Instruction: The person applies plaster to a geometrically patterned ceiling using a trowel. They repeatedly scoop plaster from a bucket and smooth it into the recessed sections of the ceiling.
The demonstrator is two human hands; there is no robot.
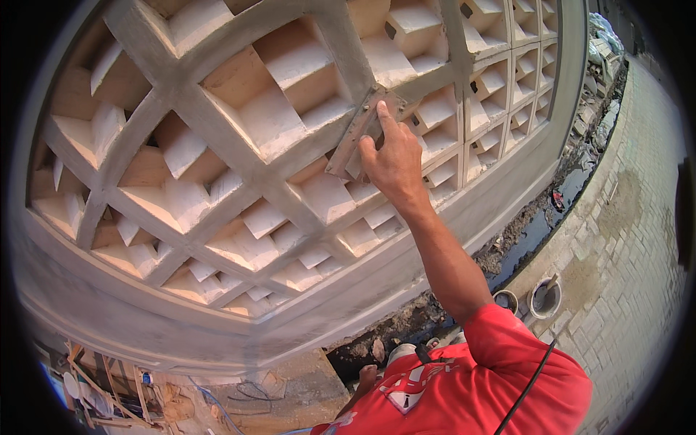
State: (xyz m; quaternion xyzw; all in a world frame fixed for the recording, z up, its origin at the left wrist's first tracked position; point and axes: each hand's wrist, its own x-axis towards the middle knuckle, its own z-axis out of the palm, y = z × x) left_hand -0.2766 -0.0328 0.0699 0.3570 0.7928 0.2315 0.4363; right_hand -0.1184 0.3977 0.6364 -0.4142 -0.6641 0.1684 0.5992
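Observation:
My right hand (395, 163) is closed on a worn, flat plasterer's float (353, 135), the index finger stretched along its back and the thumb beside it. The float lies against a grey rib of the openwork wall (264, 174), where two ribs cross. Its handle is hidden under my palm. Stepped, pale blocks fill the diamond openings between the smooth grey ribs. Down by the lower edge, my left hand (368, 375) hangs low beside my red shirt, near the wall's foot. It is small and partly hidden, so its fingers cannot be made out.
A ditch with dark water (533, 228) runs along the wall's foot. Two buckets, one a pale bucket (545, 298) with a handle sticking out, stand on the paving (616, 319) at right. Rubble (591, 94) lies farther along. Timber pieces (109, 384) and cables are at lower left.

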